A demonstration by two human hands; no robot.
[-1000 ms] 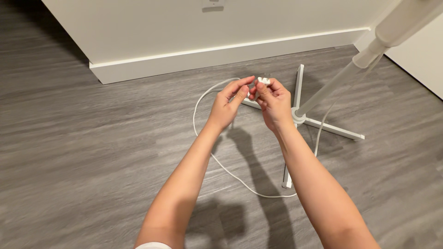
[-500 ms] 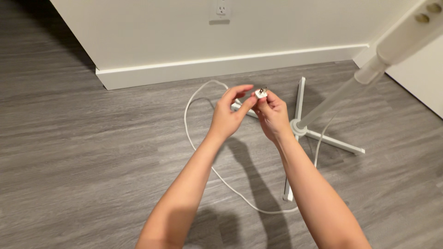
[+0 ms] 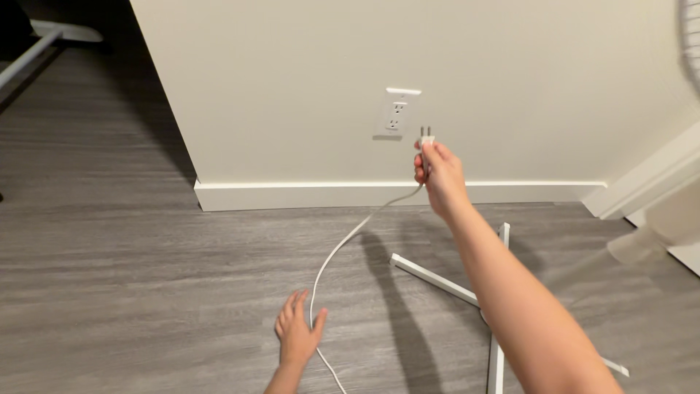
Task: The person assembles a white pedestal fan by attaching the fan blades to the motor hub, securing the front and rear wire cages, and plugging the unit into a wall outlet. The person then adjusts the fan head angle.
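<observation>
Head view shows the right hand raised toward the wall, its fingers closed around a small white plug whose two metal prongs point up and stick out above the fingertips. The plug is near the wall outlet, a little to the right of it and slightly lower, not touching it. The left hand lies flat on the grey floor with fingers spread, holding nothing; the white cord runs just beside its fingers, and I cannot tell if it touches them.

I judge the plug light, hard and small, best held at its plastic body, away from the prongs. The cord looks soft and limp, so it hangs and drags freely behind the hand.

Half a second ago both hands were together low over the floor, both at the plug. Now the left one has gone down to the floor and the right one has carried the plug up near the outlet. The view has also tilted up: more wall shows, and less of the white stand base.
</observation>
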